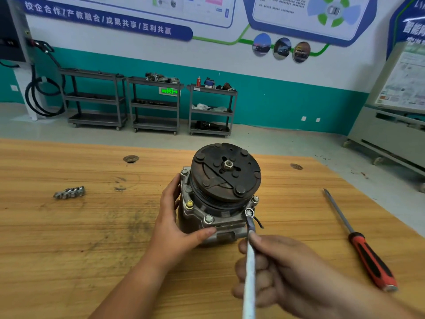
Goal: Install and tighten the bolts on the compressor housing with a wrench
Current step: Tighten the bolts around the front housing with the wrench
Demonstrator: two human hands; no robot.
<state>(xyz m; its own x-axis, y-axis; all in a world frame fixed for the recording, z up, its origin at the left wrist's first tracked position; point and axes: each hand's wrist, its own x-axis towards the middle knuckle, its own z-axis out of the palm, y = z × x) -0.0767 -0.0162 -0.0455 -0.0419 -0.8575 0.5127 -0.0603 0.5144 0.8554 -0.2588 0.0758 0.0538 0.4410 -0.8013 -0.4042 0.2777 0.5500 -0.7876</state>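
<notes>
My left hand (171, 229) clasps the side of the grey metal compressor (220, 192), likely heavy; right hand (282, 270) grips thin silver wrench (249, 268).

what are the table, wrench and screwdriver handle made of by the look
Table: wood, unpainted, grain and knots showing. Wrench: probably steel, pale and shiny, though blurred. Screwdriver handle: likely plastic or rubber, red with black inlays, dull sheen.

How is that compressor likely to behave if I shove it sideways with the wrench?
Probably heavy: the compressor looks all metal. It stands on end with the wide pulley uppermost, so it may tip or twist; the left hand grips it.
</notes>
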